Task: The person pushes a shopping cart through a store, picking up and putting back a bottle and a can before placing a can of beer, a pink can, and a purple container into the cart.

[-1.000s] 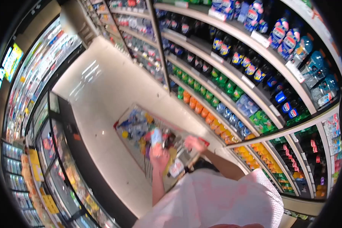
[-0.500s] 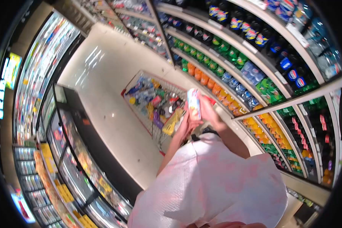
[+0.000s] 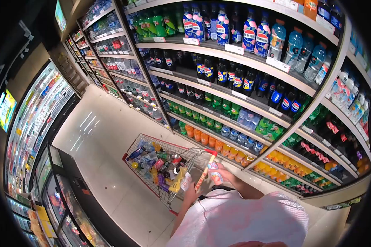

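Observation:
My right hand (image 3: 226, 175) is closed around a small drink container (image 3: 215, 173) with a pale blue, white and pink-orange print, held tilted just beside the cart handle. My left hand (image 3: 189, 193) is at the lower end of the shopping cart handle (image 3: 203, 177), its fingers curled and partly hidden. A white item with red marks (image 3: 186, 181) shows right above that hand. Ahead of both hands stands the shopping cart (image 3: 150, 195), loaded with bottles and packs. A yellow pack (image 3: 176, 184) lies at its near end, close to my left hand.
Shelves of drinks line the right side, with cola bottles (image 3: 237, 79) higher up and orange drinks (image 3: 212, 142) low down. A dark-edged chiller (image 3: 90, 197) runs along the left. The tiled floor (image 3: 90, 136) stretches ahead between them.
My view has risen and turned, showing more shelves. The drink container was between both hands; now only my right hand holds it, lower, and my left hand has moved to the handle.

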